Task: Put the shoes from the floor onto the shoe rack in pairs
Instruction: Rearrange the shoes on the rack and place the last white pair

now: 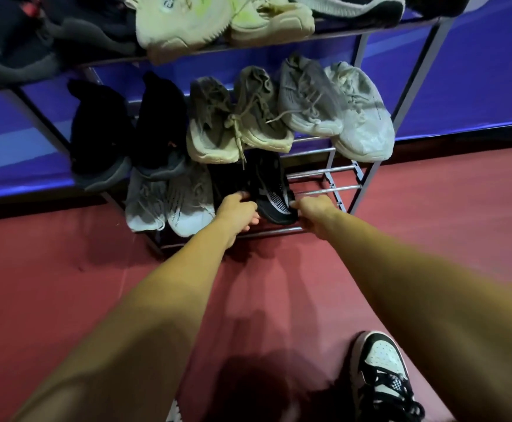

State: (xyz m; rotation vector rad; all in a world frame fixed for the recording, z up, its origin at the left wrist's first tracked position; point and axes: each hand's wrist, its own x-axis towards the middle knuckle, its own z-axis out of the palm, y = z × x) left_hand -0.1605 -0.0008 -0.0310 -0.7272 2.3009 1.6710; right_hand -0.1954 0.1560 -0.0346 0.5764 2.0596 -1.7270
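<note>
A grey-and-white sneaker pair [169,202] sits on the bottom shelf of the shoe rack [340,188], at 9 o'clock of the black pair. The left hand [238,210] curls its fingers over the heel of the left black sneaker [228,181]. Touching that shoe at its 3 o'clock, the black mesh sneaker [274,190] is gripped at the heel by the right hand [312,211]. A black-and-white sneaker [381,373] stands on the red floor [66,284] at 5 o'clock.
</note>
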